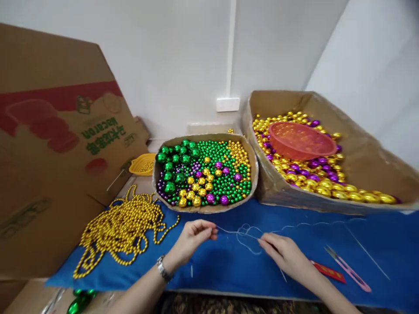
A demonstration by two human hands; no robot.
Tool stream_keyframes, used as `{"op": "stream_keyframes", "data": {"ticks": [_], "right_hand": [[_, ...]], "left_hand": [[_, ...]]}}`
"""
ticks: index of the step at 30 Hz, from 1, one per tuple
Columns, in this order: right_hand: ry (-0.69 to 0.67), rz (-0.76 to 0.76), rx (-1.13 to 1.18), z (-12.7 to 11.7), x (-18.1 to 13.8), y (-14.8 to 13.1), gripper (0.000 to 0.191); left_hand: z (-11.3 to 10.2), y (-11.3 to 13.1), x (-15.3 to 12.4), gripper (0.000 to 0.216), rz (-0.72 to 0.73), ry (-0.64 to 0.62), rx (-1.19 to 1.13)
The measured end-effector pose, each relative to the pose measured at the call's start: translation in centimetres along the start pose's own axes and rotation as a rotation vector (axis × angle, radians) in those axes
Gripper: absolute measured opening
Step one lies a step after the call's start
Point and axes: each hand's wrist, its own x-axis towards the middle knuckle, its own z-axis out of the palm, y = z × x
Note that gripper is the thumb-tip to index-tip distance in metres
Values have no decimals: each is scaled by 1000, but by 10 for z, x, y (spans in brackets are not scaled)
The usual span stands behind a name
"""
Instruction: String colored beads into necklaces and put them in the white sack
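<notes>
Between my two hands a thin pale thread (247, 233) makes a loose loop over the blue cloth. My left hand (196, 237), with a metal-banded watch (163, 268) at the wrist, pinches one end of it between closed fingertips. On the other side of the loop, my right hand (281, 250) pinches the thread too. From there a wavy length of thread runs right across the cloth. Pink thread snips (348, 268) and a red item with yellow markings (329, 271) lie beside my right forearm. A long thin needle-like rod (368, 253) rests farther right.
Strings of gold beads (127, 226) lie left on the blue cloth (225, 266). A cardboard tray (204, 209) holds green, gold and purple beads. A larger box (376, 152) holds beads and a red bowl (301, 139). A tall carton (49, 174) and yellow basket (141, 165) stand left.
</notes>
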Motion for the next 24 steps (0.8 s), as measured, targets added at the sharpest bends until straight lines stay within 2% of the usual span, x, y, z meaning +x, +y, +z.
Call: {"op": "stream_keyframes", "data": {"ticks": [2,4,7,9,12,15,18,21,24], "right_hand": [[-13,24,-71,15,-3,16,39],[-21,37,-143,24,-5,29,34],[-14,29,-224,24,-5,35,29],[-2,5,-256,23,-2,29,31],[-10,-67,-284,34,7,10,29],[-12,-126,-318,57,16,-9,24],[19,-146,-344,82,22,-20,27],[54,-161,-321,96,23,-22,25],[106,-155,-250,98,21,-21,24]], "left_hand": [[-16,-17,-13,25,-15,-24,316],[-30,-27,-26,26,23,-104,678],[-41,-32,-33,28,94,-180,1120],[-39,-35,-26,30,131,-137,1339],[-26,-42,2,39,199,-95,1622],[-14,-53,35,45,203,-98,1724],[-11,-63,57,37,177,-74,1714],[-14,-68,63,27,164,-51,1677],[-18,-65,60,25,176,-8,1593]]}}
